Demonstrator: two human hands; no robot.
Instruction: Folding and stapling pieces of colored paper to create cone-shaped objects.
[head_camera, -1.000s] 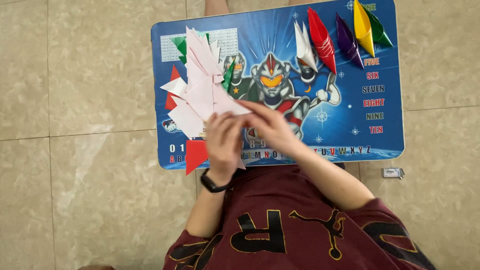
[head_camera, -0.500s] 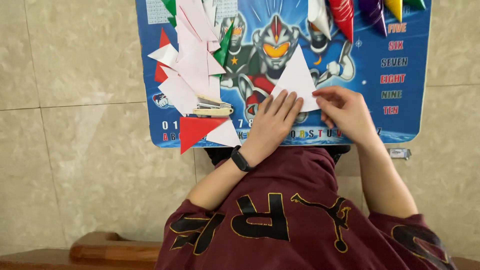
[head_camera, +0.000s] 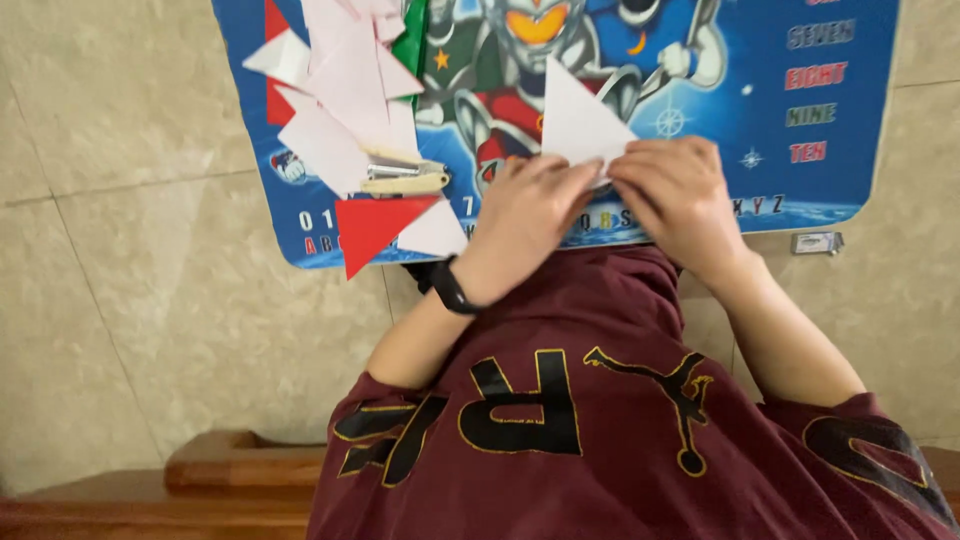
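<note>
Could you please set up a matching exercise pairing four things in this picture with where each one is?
Things:
1. white triangle
2. stapler
3. red triangle
4. black watch

Places:
A. on the left wrist
B. hanging over the table's near edge
C. pinned under both hands
D. beside the pile of white papers

Pairs: 1-C, 2-D, 3-B, 4-A
</note>
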